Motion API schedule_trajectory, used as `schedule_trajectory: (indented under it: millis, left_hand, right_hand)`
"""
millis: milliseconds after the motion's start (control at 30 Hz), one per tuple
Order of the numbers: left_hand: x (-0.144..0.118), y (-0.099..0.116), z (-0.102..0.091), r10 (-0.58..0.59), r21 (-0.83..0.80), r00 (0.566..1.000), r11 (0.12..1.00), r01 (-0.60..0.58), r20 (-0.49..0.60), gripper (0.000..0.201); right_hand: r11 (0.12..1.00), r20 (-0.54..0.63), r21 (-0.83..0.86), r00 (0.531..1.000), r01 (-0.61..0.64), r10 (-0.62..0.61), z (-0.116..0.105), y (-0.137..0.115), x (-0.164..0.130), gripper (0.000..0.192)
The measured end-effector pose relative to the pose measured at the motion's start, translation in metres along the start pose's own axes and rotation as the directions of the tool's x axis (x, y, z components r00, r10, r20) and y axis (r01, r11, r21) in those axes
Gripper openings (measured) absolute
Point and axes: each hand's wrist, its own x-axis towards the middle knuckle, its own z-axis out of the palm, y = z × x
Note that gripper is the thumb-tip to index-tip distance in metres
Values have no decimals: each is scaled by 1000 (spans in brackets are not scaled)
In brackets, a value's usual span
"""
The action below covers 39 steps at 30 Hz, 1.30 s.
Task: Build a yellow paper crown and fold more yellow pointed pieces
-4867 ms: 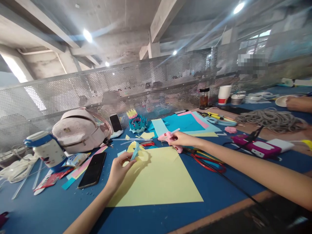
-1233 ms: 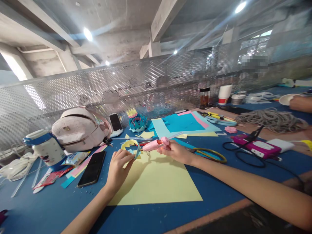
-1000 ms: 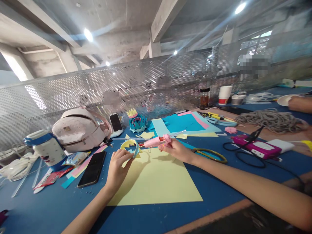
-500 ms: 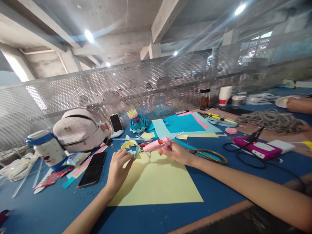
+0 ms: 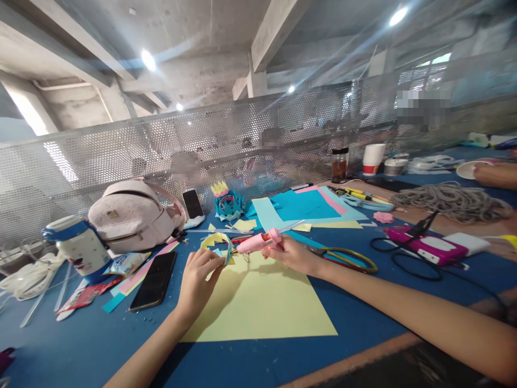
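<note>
The left hand [image 5: 200, 277] pinches a small ring of yellow and light blue paper [image 5: 229, 251] between thumb and fingertips, and those fingers cover the ring's near edge. The right hand [image 5: 297, 256] has its grip closed around a pink glue gun [image 5: 255, 242], its palm and fingers hiding most of the handle; the nozzle points at the ring, but whether the tip touches it is too small to tell. Both are above the far part of a yellow sheet [image 5: 266, 307] on the blue bench [image 5: 89, 345]. The right wrist partly covers a pair of scissors [image 5: 353, 261], whose yellow handle loops out beyond it. Something red behind the glue gun shows only in part. The person's forearms run out of the frame. At the right edge, another person's hand [image 5: 496, 175], cut off, holds a pale bowl [image 5: 468, 171]. Shapes behind the mesh screen [image 5: 100, 156] are blurred. A purple thing [image 5: 5, 358] at lower left is cropped beyond naming.
</note>
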Motion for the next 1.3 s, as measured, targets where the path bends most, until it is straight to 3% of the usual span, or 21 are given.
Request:
schedule_trajectory:
  millis: [400,733,1033,1300]
  left_hand:
    - [1,1,-1,0,-21,1000,1000,1,23,12]
    - [1,-2,1,-100,-77,994,992,103,46,13]
    - [-10,-14,14,-188,-137,980,971,195,65,25]
    - [-9,-10,12,-190,-167,979,966,199,70,25]
  right_hand:
    - [1000,-7,-1,1000,5,-5,1,-1,-1,49]
    - [999,-127,26,992,22,-18,-7,2,2,61]
    - [999,-56,-23,998,26,-27,-2,-1,0,56]
    - [998,-39,-59,999,20,-22,-2,0,1,53]
